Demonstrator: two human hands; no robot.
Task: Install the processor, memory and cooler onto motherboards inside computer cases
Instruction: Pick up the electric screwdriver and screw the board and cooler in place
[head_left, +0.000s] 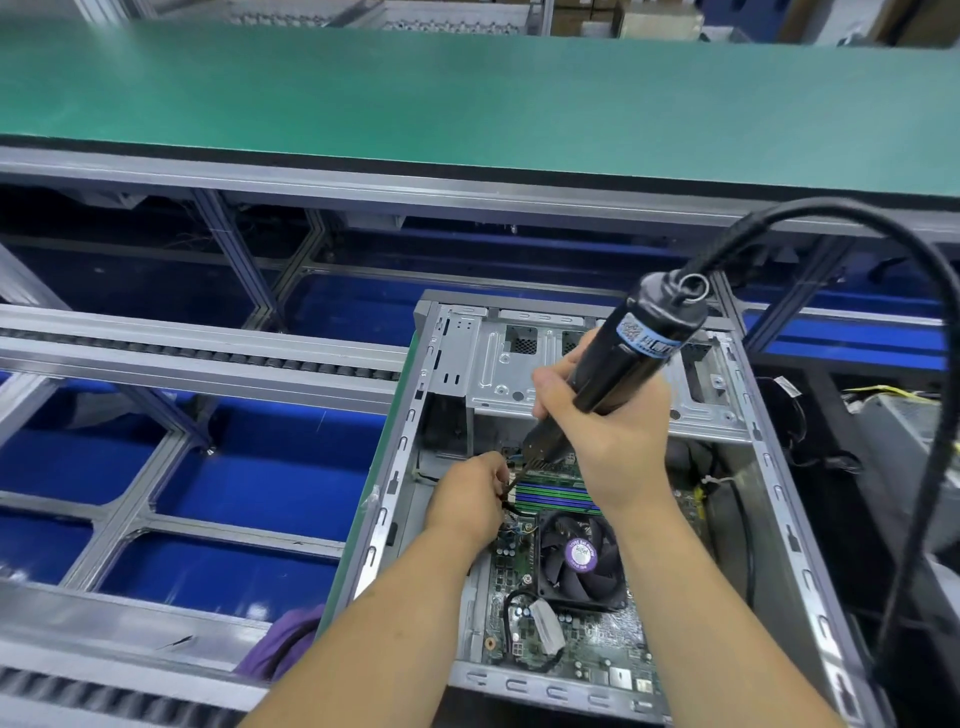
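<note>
**Both hands at work inside the open case**

The right hand (605, 415) grasps the black barrel of an electric screwdriver (631, 348), fingers wrapped round it, the tool tilted so its bit points down and to the left into the case. The left hand (475, 496) is curled at the bit's tip, fingers pinching something small and dark there; what it is cannot be made out. Both meet just above the far left corner of the motherboard (566, 631).

The motherboard lies flat in the bottom of the grey metal computer case (779, 499), which rests open side up at the right of the scene. On the board, the cooler (579, 558) with its black fan and purple hub label sits near the middle, and the memory slots (553, 496), striped green and purple, run just beyond it, close to the hands. A black cable loop (511, 603) lies on the board nearer the viewer.

A thick black cord (914, 332) arches from the screwdriver's top, over to the right and down past the case. To the left run aluminium conveyor rails (197, 358) over blue flooring. Beyond, a green workbench (415, 98) spans the far side. A purple cloth (283, 642) shows at the near left of the case.
</note>
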